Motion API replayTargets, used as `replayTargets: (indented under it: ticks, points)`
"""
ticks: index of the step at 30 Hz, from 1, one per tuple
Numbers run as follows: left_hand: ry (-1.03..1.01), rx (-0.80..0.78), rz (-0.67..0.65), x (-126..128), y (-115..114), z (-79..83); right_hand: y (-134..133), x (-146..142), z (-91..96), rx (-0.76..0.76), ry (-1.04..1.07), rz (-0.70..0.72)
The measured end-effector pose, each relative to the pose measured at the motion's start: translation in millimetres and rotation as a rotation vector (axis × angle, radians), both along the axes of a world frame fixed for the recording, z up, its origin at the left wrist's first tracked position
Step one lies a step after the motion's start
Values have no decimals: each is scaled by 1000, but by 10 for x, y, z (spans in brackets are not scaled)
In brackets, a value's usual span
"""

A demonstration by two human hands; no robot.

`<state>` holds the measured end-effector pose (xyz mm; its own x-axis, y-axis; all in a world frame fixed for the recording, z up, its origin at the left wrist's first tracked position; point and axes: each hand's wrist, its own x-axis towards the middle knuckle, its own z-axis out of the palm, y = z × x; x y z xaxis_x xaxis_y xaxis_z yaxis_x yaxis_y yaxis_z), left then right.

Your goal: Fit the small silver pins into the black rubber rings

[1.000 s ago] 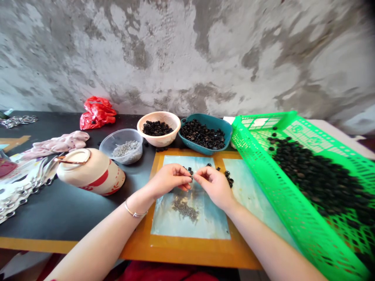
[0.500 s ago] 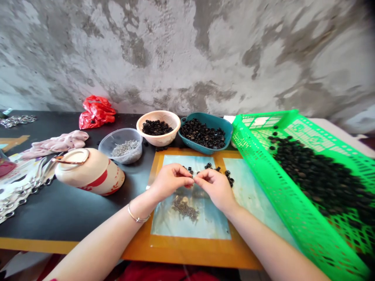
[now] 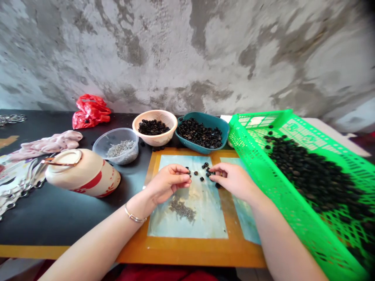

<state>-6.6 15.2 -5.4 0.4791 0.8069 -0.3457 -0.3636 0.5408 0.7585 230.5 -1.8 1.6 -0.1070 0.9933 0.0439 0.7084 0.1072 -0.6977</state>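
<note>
- Our left hand [image 3: 166, 183] curls its fingers closed against the thumb (anything pinched there is hidden, so we cannot tell).
- Our right hand [image 3: 233, 180] reaches out, fingers loose and apart, among small black pieces [image 3: 202, 171] scattered on the orange-framed board [image 3: 187, 251].
- A green plastic crate [image 3: 249, 156] lies just beside.

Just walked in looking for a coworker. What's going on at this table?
A person is working with both bare hands over an orange-framed board. Small black pieces lie scattered on its pale blue sheet. The right hand has its fingertips among them, while the left hand is held just beside them, fingers pinched together. More black pieces sit in a cream bowl, a teal dish and a green plastic crate.
</note>
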Motion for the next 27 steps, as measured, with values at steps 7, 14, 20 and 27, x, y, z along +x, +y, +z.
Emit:
replayTargets:
  ticks: [7, 14, 20, 27]
  points:
    - [-3, -27, 5, -2, 18, -9, 0, -144, -224, 154, -368, 249]
    - [7, -54, -32, 5, -2, 11, -18, -82, -150, 96, -349, 250]
    - [-10, -29, -64, -7, 7, -9, 19, 31, -104, 74, -478, 138]
    - [19, -7, -91, -3, -3, -8, -14, -9, -62, 72, -488, 189]
